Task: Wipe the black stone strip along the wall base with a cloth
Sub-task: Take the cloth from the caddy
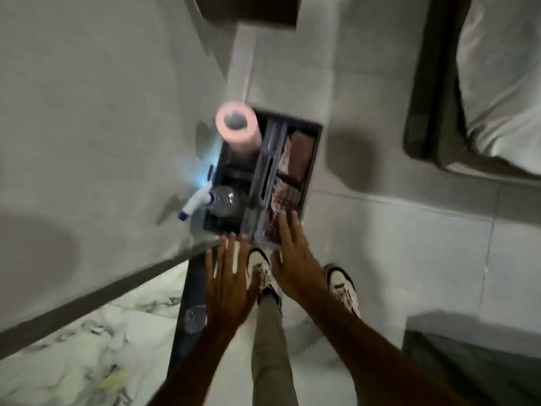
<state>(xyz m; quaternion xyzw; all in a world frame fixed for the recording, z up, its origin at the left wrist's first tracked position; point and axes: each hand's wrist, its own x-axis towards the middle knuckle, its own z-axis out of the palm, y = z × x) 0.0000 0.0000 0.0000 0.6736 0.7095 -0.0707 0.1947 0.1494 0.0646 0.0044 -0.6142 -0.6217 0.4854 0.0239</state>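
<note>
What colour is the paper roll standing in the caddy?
Pale pink, seen in the head view: the paper roll stands upright in the caddy.

Paper roll point(237, 124) in caddy point(313, 159), beside wall point(87, 112).

Both hands point(231, 276) point(295, 259) flat, fingers point(288, 230) spread

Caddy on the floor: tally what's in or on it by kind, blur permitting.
In the caddy:
Pink paper roll: 1
Spray bottle: 1
Clear bottle: 1
Folded cloths, blurred, at least a brown one and a checked one: 2
Total: 5
</note>
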